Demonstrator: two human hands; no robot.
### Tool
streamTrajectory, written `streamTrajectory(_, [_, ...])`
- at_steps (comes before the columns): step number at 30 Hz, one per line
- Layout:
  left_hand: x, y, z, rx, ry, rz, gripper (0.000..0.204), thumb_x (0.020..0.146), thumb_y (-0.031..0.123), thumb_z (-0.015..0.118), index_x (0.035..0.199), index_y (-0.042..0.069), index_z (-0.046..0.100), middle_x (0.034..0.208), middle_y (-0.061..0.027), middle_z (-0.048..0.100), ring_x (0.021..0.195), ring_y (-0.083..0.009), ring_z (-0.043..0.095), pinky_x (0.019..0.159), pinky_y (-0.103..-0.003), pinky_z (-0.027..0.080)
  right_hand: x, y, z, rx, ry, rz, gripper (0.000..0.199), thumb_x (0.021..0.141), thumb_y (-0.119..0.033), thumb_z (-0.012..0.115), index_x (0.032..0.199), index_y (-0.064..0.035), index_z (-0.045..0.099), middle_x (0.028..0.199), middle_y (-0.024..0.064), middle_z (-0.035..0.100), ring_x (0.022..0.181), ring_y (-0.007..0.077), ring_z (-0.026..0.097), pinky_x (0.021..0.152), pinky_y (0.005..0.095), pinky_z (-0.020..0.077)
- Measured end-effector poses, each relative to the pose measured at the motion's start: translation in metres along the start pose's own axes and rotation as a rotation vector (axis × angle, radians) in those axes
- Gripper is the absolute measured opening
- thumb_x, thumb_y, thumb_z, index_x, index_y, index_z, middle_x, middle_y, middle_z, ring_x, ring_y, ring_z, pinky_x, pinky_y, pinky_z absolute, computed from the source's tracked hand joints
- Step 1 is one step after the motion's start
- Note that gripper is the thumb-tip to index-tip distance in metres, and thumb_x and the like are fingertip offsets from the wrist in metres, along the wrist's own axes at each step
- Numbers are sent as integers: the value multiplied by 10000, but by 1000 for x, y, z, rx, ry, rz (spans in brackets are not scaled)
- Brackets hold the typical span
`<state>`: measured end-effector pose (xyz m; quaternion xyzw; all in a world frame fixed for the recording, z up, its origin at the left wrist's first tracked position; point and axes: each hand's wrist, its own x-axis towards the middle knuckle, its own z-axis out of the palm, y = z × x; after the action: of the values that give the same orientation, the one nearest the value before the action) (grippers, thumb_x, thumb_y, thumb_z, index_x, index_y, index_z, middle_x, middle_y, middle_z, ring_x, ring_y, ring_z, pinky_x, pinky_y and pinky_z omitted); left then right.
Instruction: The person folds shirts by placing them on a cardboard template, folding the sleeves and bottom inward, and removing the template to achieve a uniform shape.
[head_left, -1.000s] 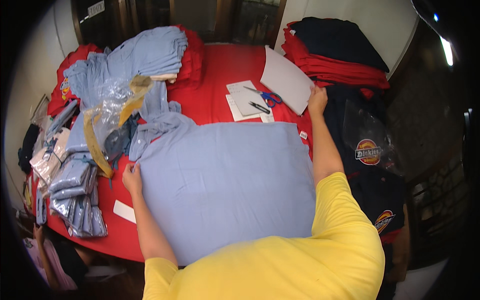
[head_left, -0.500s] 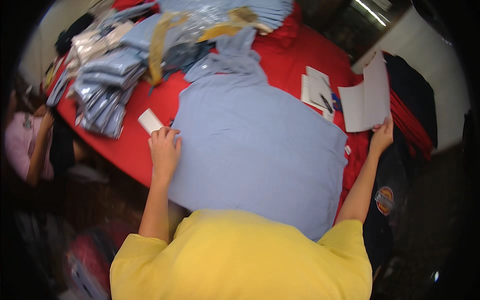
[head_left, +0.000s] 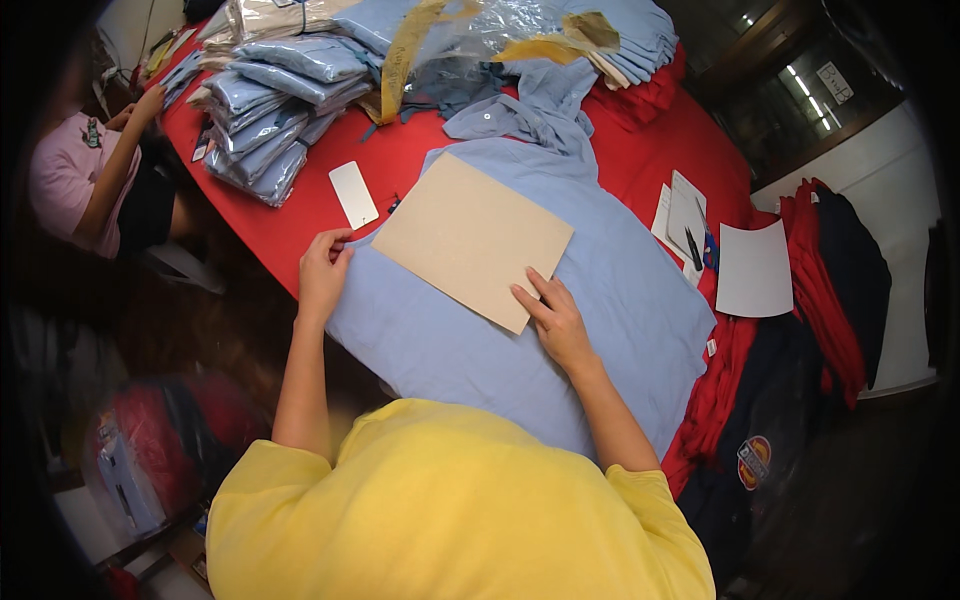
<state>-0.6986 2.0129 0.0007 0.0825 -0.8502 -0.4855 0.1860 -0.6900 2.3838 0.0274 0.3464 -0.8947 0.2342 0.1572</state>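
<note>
A light blue shirt (head_left: 640, 325) lies spread over the table in front of me, its far end bunched. On its upper left part rests a flat beige cardboard sheet (head_left: 470, 235), set at an angle. My right hand (head_left: 562, 325) lies at the cardboard's near right edge, index and middle fingers stretched apart on top; its thumb is hidden. At the shirt's left edge, my left hand (head_left: 324, 272) has its fingertips closed on the fabric. Just beyond that hand, a white rectangular tag (head_left: 353, 194) lies on the red cloth.
Bagged blue garments (head_left: 270, 130) are piled at the far left of the red-covered table (head_left: 690, 130). Clear plastic with yellow tape (head_left: 410, 60) lies at the back. Right: a notepad with a pen (head_left: 685, 220), a white sheet (head_left: 755, 270), red and dark garments (head_left: 840, 280). Another person (head_left: 85, 170) is at left.
My right hand has come from the pale sheets at the right to the shirt, and the cardboard now lies there. My left hand's fingers have closed at the shirt's edge. The view has shifted.
</note>
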Motion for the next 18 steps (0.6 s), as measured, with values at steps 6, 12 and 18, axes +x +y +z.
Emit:
streamTrajectory(6, [4, -11, 0, -87, 5, -55, 256, 789, -33, 642, 1043, 0, 644, 956, -101, 664, 818, -178, 628, 742, -300, 517, -9, -23, 4, 100, 103, 109, 455, 769, 79, 576, 1179, -106, 651, 1312, 171, 540, 1132, 367, 557, 973, 416, 447])
streamTrajectory(12, [10, -17, 3, -86, -18, -66, 272, 776, -29, 633, 1046, 0, 647, 977, -91, 670, 815, -161, 621, 741, -288, 517, -12, -32, 18, 5, 11, 54, 465, 764, 83, 579, 1178, -114, 655, 1323, 158, 538, 1152, 365, 546, 1017, 458, 429])
streamTrajectory(18, [14, -9, -5, -63, -72, -58, 299, 771, -10, 612, 1068, -2, 634, 987, -81, 680, 827, -153, 622, 749, -283, 513, -7, -28, 24, -18, 36, 102, 461, 766, 73, 593, 1174, -130, 660, 1330, 146, 536, 1159, 353, 536, 1041, 478, 413])
